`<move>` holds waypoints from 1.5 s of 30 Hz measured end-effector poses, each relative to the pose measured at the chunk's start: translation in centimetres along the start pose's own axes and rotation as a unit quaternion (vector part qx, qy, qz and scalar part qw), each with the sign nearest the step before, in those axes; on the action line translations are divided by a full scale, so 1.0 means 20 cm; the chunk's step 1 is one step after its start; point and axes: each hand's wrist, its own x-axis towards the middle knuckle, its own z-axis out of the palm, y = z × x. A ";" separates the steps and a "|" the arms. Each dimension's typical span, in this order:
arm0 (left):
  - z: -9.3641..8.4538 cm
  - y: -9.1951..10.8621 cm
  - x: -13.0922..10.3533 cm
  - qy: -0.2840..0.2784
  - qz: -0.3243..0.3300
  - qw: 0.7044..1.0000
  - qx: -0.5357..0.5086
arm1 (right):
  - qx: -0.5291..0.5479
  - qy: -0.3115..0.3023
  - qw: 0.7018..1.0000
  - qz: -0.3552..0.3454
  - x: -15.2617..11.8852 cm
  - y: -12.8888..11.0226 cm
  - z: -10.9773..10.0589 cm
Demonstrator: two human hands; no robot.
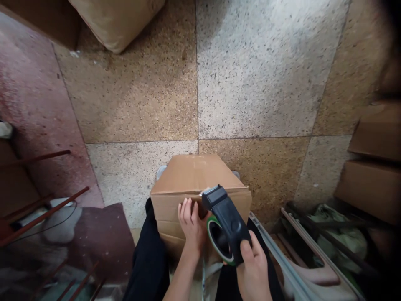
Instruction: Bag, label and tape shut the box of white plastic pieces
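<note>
A brown cardboard box [175, 205] stands between my legs, its top flaps folded shut. My right hand [253, 267] is closed round the handle of a black tape dispenser [230, 223], which carries a roll of tape with a green rim [210, 234]. The dispenser's head rests at or just over the box's far top edge; whether it touches cannot be made out. Fingers stretched out, my left hand [190, 223] lies flat on the top beside the dispenser. A shiny strip of tape [203, 278] shows along the middle of the box near my body.
Cardboard boxes [372, 188] are stacked at the right. A metal-framed rack [310, 246] stands close on my right. Reddish metal bars [46, 213] stick out at the left. A large tan sack [120, 21] sits at the upper left on the speckled tile floor [250, 75].
</note>
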 end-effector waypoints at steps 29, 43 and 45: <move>-0.12 -0.19 0.51 -0.390 0.168 0.905 -0.026 | -0.229 -0.038 0.964 -0.133 0.00 0.20 0.20; -0.19 -0.23 0.96 -0.594 -0.053 0.757 -0.268 | -0.249 -0.047 0.940 -0.228 0.05 0.23 0.25; -0.14 -0.17 1.02 -0.624 -0.013 0.742 -0.244 | -0.245 -0.052 0.941 -0.227 0.05 0.24 0.25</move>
